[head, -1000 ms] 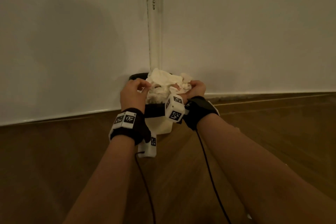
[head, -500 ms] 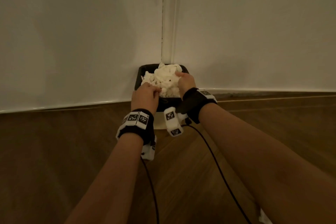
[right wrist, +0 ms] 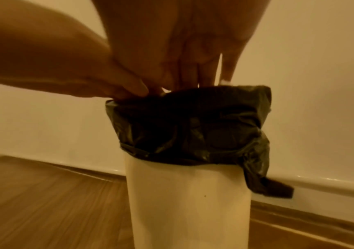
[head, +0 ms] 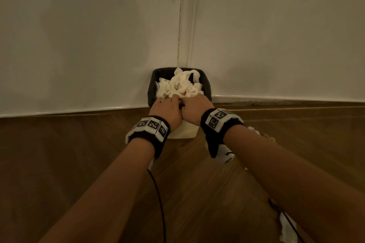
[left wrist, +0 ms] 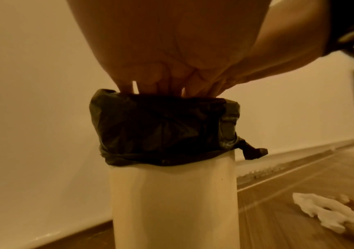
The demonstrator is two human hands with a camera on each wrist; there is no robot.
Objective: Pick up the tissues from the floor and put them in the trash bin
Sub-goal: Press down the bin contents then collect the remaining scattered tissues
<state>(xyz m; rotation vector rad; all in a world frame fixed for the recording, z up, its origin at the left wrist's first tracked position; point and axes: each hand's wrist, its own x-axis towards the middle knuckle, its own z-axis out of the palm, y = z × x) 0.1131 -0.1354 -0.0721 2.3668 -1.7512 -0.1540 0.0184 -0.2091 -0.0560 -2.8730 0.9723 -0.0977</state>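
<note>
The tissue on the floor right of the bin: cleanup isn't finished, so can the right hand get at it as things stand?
Probably yes. The tissue on the floor lies uncovered on bare wood beside the bin, but the right hand is pressing the tissues in the bin.

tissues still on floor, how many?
2 visible: one tissue just behind the right wrist, another near the right forearm at the frame's bottom. Arms may hide more.

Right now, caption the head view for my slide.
Both hands, left hand and right hand, press a heap of tissues into the black-lined trash bin in the corner.
</note>
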